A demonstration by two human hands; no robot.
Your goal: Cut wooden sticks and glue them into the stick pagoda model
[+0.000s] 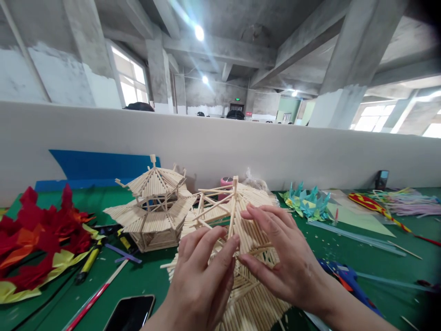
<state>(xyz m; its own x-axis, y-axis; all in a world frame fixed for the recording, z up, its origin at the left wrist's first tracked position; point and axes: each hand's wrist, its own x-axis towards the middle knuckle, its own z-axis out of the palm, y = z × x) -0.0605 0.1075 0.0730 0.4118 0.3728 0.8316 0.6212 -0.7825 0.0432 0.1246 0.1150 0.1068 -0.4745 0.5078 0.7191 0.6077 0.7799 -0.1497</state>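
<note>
A model pavilion of thin wooden sticks (pixel 257 312) stands in front of me, its upper roof only partly covered with sticks. My left hand (pixel 203 276) is at the near left side of that roof, fingers curled and thumb close to the index finger; whatever is between them is hidden. On the right, my right hand (pixel 285 257) rests its fingertips against the covered roof slope, with thumb and fingers apart. Both hands hide part of the model. Behind it to the left stands a second stick pavilion (pixel 155 220) with two tiers of roof.
A phone (pixel 131 312), a yellow cutter (pixel 88 265) and red paper leaves (pixel 41 230) lie on the left. A blue glue gun (pixel 347 276), clear glue sticks (pixel 358 238) and a teal paper crown (pixel 306 202) lie on the right. A white partition (pixel 206 142) closes the back of the green table.
</note>
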